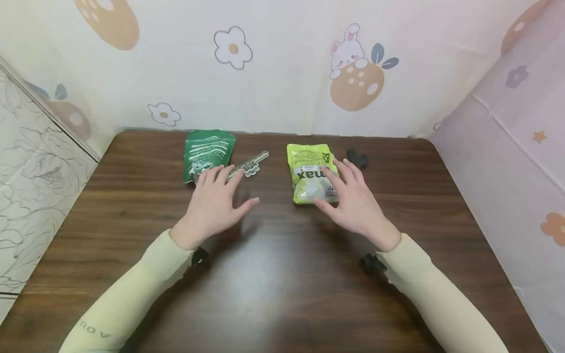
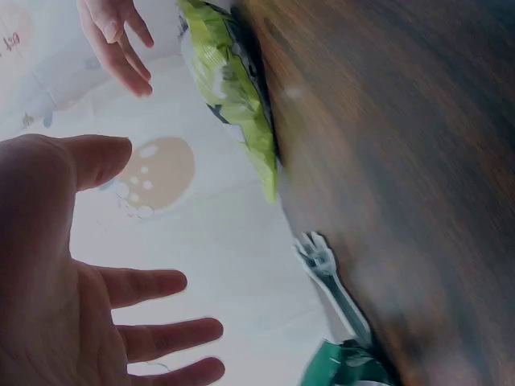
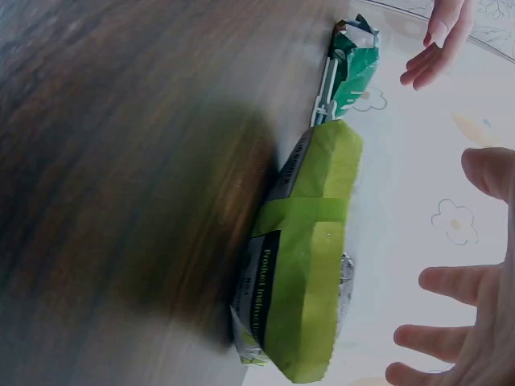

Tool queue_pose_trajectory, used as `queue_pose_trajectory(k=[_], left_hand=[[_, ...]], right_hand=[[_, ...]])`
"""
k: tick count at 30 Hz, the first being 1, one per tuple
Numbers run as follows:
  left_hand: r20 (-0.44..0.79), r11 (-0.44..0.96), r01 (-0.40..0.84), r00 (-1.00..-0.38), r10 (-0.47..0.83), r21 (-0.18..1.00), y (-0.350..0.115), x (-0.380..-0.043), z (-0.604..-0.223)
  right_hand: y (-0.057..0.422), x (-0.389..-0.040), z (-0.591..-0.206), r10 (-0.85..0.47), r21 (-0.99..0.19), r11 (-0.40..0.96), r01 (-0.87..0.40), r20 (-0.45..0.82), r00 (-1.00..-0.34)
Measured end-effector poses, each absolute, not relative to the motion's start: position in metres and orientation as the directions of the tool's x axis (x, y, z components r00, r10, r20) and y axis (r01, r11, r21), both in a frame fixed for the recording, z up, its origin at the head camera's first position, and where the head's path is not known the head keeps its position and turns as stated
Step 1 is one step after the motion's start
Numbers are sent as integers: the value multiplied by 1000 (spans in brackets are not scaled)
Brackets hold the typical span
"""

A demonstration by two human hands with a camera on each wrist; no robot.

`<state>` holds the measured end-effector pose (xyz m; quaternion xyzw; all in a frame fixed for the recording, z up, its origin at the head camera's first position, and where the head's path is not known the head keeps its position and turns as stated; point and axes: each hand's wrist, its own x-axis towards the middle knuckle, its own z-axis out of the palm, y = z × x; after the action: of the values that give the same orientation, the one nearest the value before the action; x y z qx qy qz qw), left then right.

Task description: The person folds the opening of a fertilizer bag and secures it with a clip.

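Note:
My left hand (image 1: 212,208) hovers with spread fingers over the near side of a dark green pouch (image 1: 209,149), holding nothing. Beside that pouch lies a slim green-and-white ruler-like piece (image 1: 258,159) with a scalloped edge, partly hidden behind my left fingers. To the right, a lime-green packet (image 1: 309,157) with upside-down lettering rests on the table. My right hand (image 1: 355,208) is over this packet's right side, fingers spread and gripping nothing. The right wrist view shows the packet (image 3: 310,265) apart from the fingers (image 3: 451,285).
A small black object (image 1: 357,159) lies behind my right hand, near the back of the brown wooden table (image 1: 265,294). Printed cloth (image 1: 282,83) hangs along the back edge and the right side. A panel with line drawings (image 1: 33,186) stands at the left.

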<state>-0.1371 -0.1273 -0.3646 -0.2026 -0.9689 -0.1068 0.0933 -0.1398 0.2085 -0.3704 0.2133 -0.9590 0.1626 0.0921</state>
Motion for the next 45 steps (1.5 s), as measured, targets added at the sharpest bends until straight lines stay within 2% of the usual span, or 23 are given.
queue_pose_trajectory(k=[7,13,16,23,30,37,41,45], left_hand=[[242,893,399,-905,348,208,-140,-149,-363],[233,889,335,-934,270,312,-159,-162,-355],[196,888,286,-954,227,361,-173,-171,-350],[56,881,153,-988,143,447,-213,-204,-348],[-119,828,9,-989,91,560,-246,-236,-348],[-311,796,-130,-947,77,592,-258,-261,-353],[-431,710,-266,-901,59,652,-258,-272,-359],[-489,609,-361,-871,52,707,-259,-282,-367]], right_hand=[[209,-144,-371,-341,-375,820,-433,288,-895],[206,-141,-373,-318,-472,770,-429,299,-900],[205,-139,-373,-325,-543,730,-416,259,-909],[202,-135,-372,-377,-674,653,-346,108,-920],[201,-132,-375,-419,-695,644,-319,29,-908],[203,-130,-379,-430,-683,655,-325,17,-903],[203,-130,-381,-446,-676,650,-348,32,-894],[202,-129,-383,-451,-674,649,-352,31,-892]])
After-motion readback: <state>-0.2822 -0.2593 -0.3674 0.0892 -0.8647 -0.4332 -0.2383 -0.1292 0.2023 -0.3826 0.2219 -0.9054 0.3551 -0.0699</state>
